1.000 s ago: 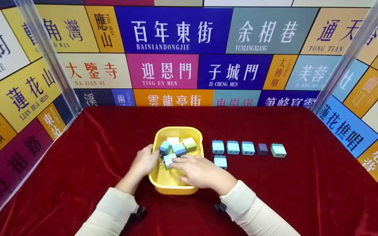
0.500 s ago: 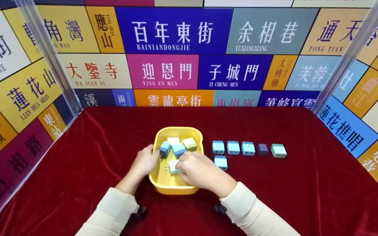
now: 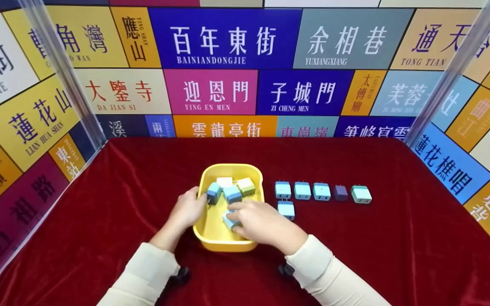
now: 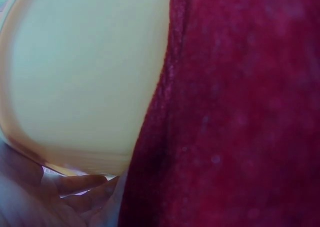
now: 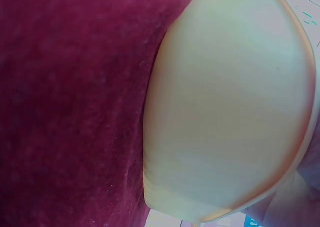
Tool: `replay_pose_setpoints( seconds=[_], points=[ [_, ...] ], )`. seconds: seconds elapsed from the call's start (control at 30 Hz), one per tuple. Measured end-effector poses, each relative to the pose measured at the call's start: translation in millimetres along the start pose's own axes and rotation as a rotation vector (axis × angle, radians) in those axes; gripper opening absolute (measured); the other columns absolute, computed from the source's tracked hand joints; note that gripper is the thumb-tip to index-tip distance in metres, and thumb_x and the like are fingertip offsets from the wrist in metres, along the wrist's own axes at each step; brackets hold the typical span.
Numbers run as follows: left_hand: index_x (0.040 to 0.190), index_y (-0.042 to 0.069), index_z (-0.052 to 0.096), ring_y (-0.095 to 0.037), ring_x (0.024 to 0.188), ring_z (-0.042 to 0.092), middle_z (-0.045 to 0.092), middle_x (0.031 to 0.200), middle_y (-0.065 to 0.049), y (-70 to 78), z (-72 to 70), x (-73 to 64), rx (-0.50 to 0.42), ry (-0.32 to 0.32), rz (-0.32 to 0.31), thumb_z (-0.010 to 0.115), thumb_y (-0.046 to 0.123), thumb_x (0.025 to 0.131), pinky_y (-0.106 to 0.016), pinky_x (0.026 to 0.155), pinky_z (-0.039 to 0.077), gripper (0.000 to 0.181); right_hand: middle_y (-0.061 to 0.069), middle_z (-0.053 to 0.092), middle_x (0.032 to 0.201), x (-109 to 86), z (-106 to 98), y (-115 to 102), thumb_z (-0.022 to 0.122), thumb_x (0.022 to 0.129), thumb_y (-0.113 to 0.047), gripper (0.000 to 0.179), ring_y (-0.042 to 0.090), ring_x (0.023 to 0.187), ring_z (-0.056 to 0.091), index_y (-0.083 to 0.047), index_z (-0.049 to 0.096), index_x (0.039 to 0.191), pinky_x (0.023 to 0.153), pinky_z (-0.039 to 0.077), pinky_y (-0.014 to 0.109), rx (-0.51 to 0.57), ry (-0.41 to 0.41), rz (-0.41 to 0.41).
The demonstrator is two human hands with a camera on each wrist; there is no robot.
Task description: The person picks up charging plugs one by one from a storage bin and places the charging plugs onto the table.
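Note:
A yellow plastic bin (image 3: 228, 246) stands on the red cloth in the head view, with several USB wall chargers inside. My left hand (image 3: 189, 207) grips its left side at the rim. My right hand (image 3: 258, 222) reaches over the right rim, its fingers pinching a light blue charger (image 3: 229, 220) near the bin's front; the fingers partly hide it. Behind it lie two blue chargers (image 3: 232, 194), a white charger (image 3: 224, 182) and a pale yellow charger (image 3: 246, 186). Both wrist views show mostly the bin's outer wall (image 4: 85, 77).
Right of the bin, chargers form a row: three light blue ones (image 3: 302, 191), a small dark purple one (image 3: 341, 193) and a pale green one (image 3: 361, 194). Another light blue charger (image 3: 286, 210) lies in front of the row's left end. A printed wall stands behind the cloth (image 3: 389, 246).
The right fingers have closed around the light blue charger, shifted it slightly right and toward the front, and turned it. The left hand and bin have stayed in place.

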State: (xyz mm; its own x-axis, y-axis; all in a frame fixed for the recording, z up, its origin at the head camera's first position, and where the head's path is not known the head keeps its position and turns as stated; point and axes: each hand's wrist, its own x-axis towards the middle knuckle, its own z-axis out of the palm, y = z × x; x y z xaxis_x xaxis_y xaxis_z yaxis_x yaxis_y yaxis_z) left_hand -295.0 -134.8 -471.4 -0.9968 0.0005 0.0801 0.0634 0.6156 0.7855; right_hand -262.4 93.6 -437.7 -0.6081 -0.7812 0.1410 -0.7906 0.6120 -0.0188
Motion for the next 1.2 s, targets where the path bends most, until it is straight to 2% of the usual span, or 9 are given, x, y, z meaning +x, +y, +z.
replay_pose_setpoints(
  seconds=[0.1, 0.13, 0.4, 0.67, 0.87, 0.9, 1.0, 1.1, 1.2],
  points=[
    [0.129, -0.004, 0.067, -0.033, 0.106, 0.068, 0.072, 0.118, -0.022, 0.1, 0.8, 0.4, 0.000, -0.001, -0.009, 0.051, 0.023, 0.106, -0.048, 0.094, 0.056, 0.039, 0.003, 0.075, 0.126, 0.1, -1.0, -1.0, 0.079, 0.095, -0.017, 0.020, 0.021, 0.111, 0.072, -0.014, 0.081, 0.114, 0.090, 0.060, 0.038, 0.043, 0.001, 0.022],
    [0.131, -0.005, 0.066, -0.034, 0.108, 0.068, 0.071, 0.120, -0.023, 7.2, -0.8, -3.1, 0.004, -0.011, -0.037, 0.050, 0.021, 0.106, -0.051, 0.097, 0.055, 0.039, 0.003, 0.075, 0.124, 0.1, -1.4, -1.3, 0.080, 0.094, -0.017, 0.021, 0.020, 0.109, 0.073, -0.013, 0.081, 0.114, 0.089, 0.061, 0.037, 0.056, -0.001, 0.034],
    [0.131, -0.005, 0.065, -0.032, 0.106, 0.068, 0.071, 0.119, -0.021, 9.5, 0.0, -2.8, 0.021, -0.019, -0.048, 0.049, 0.021, 0.108, -0.049, 0.095, 0.056, 0.038, 0.004, 0.073, 0.116, -0.4, -1.6, -2.9, 0.085, 0.091, -0.021, 0.038, 0.021, 0.100, 0.071, -0.012, 0.077, 0.127, 0.088, 0.060, 0.039, 0.095, 0.005, 0.118],
    [0.134, -0.004, 0.064, -0.031, 0.107, 0.067, 0.071, 0.122, -0.021, 7.7, 0.3, -3.2, 0.014, -0.023, -0.063, 0.049, 0.021, 0.108, -0.048, 0.096, 0.056, 0.039, 0.000, 0.074, 0.112, 0.3, 2.5, -1.0, 0.086, 0.088, -0.020, 0.031, 0.019, 0.098, 0.070, -0.013, 0.081, 0.118, 0.088, 0.059, 0.039, 0.145, -0.009, 0.156],
    [0.131, -0.004, 0.066, -0.032, 0.105, 0.067, 0.071, 0.119, -0.020, 7.6, -1.2, -3.4, -0.001, -0.023, -0.060, 0.049, 0.021, 0.107, -0.048, 0.095, 0.056, 0.038, 0.000, 0.073, 0.111, 0.4, 1.4, -1.2, 0.087, 0.088, -0.021, 0.031, 0.018, 0.096, 0.069, -0.014, 0.080, 0.117, 0.087, 0.059, 0.038, 0.146, -0.011, 0.155],
    [0.129, -0.003, 0.066, -0.031, 0.103, 0.068, 0.071, 0.117, -0.020, 0.2, 0.8, 0.6, -0.001, -0.015, -0.035, 0.050, 0.023, 0.107, -0.046, 0.092, 0.057, 0.038, 0.000, 0.072, 0.110, 0.3, 1.1, -1.0, 0.087, 0.087, -0.022, 0.031, 0.018, 0.094, 0.068, -0.014, 0.080, 0.116, 0.086, 0.059, 0.038, 0.143, -0.008, 0.150],
    [0.128, -0.003, 0.066, -0.031, 0.102, 0.068, 0.072, 0.116, -0.020, 0.5, 0.5, 1.0, -0.001, -0.014, -0.028, 0.050, 0.023, 0.106, -0.046, 0.091, 0.057, 0.038, 0.000, 0.071, 0.107, 0.1, 0.4, -0.9, 0.087, 0.087, -0.023, 0.030, 0.018, 0.091, 0.067, -0.014, 0.080, 0.115, 0.083, 0.058, 0.037, 0.130, 0.003, 0.133],
    [0.130, -0.003, 0.066, -0.031, 0.104, 0.068, 0.072, 0.118, -0.020, 0.1, 0.8, 1.5, 0.003, -0.016, -0.035, 0.050, 0.023, 0.107, -0.046, 0.093, 0.057, 0.039, 0.001, 0.071, 0.106, -0.2, -0.8, -1.2, 0.086, 0.088, -0.026, 0.030, 0.018, 0.089, 0.067, -0.014, 0.080, 0.116, 0.081, 0.059, 0.038, 0.115, 0.012, 0.116],
    [0.133, -0.004, 0.065, -0.032, 0.108, 0.067, 0.071, 0.122, -0.021, 7.8, -1.6, -2.0, 0.009, -0.024, -0.062, 0.049, 0.021, 0.108, -0.048, 0.097, 0.055, 0.039, 0.002, 0.071, 0.106, -0.1, -2.6, -1.1, 0.085, 0.089, -0.027, 0.031, 0.018, 0.089, 0.067, -0.013, 0.080, 0.116, 0.081, 0.059, 0.038, 0.090, 0.028, 0.089]
  ],
)
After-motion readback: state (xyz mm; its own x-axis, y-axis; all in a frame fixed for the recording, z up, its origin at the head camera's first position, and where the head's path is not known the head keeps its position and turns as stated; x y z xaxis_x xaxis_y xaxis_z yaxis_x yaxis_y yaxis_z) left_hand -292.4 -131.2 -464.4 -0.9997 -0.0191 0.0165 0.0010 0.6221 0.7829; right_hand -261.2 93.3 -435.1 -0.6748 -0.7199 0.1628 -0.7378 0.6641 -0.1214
